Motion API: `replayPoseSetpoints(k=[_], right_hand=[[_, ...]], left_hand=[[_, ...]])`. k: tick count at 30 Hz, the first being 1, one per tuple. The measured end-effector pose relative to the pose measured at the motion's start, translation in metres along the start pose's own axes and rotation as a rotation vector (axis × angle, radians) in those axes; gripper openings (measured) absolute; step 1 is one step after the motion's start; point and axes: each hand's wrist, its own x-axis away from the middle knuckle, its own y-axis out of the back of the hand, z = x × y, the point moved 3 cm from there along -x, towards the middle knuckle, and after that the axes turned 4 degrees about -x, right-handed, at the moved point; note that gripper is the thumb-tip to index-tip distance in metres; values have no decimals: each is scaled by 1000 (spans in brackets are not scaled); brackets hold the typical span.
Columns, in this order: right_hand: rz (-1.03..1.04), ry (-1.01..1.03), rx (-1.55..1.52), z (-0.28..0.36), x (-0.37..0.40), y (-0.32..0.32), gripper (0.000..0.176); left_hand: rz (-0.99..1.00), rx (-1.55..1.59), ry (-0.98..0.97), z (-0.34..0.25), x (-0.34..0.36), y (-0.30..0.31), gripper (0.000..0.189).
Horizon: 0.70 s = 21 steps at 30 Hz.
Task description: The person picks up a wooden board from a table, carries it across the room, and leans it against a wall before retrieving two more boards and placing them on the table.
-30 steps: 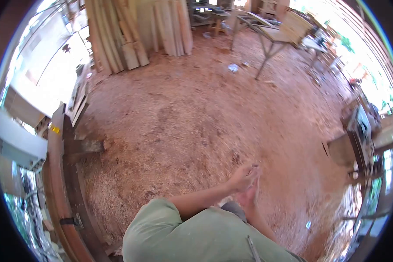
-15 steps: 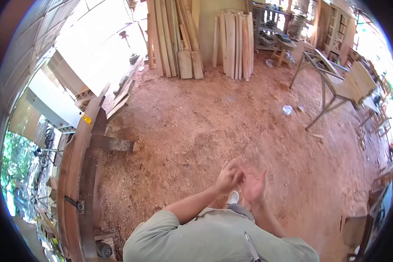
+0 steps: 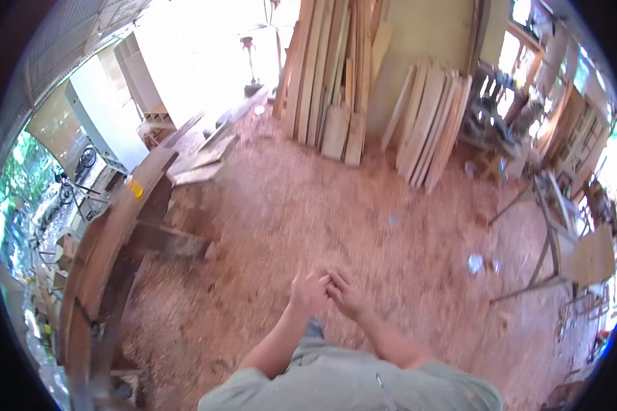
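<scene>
My left hand [image 3: 308,293] and my right hand [image 3: 346,296] meet in front of my body, their fingertips touching above the dirt floor. Nothing shows in either one. The left thumb sticks out, and its fingers reach toward the right hand. My right fingers are apart and slightly bent against the left ones. Motion blur softens both hands, and the palms are hidden. Below them are my light green shirt [image 3: 336,383], with a pen [image 3: 385,390] clipped to it, and a bit of trouser leg [image 3: 314,329].
A long wooden workbench [image 3: 110,236] runs along the left, with a yellow bottle [image 3: 136,188] on it. Tall boards [image 3: 322,75] and shorter planks [image 3: 428,123] lean on the back wall. A wooden chair-like frame [image 3: 586,257] stands right, near a shiny scrap [image 3: 475,263] on the reddish floor [image 3: 336,219].
My view has turned left and tipped up, so the boards sit lower and further right. My right hand has gone from spread and raised to meeting the left hand's fingertips.
</scene>
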Motion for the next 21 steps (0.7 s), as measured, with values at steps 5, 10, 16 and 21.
replayPoseSetpoints(k=[5,10,16,21], right_hand=[[229,-1284,-176,-297,54,-8,72],[55,-1276,59,-366,51,70,51],[-69,-1417,67,-329,-58,60,46],[26,-1412,100,-431,-150,26,40]], left_hand=[[-125,125,-300,-164,-48,48,62],[-577,-412,-360,-311,-104,48,51],[-509,-715,-296,-380,-223,61,31],[-863,-1341,18,-387,-312,263,40]])
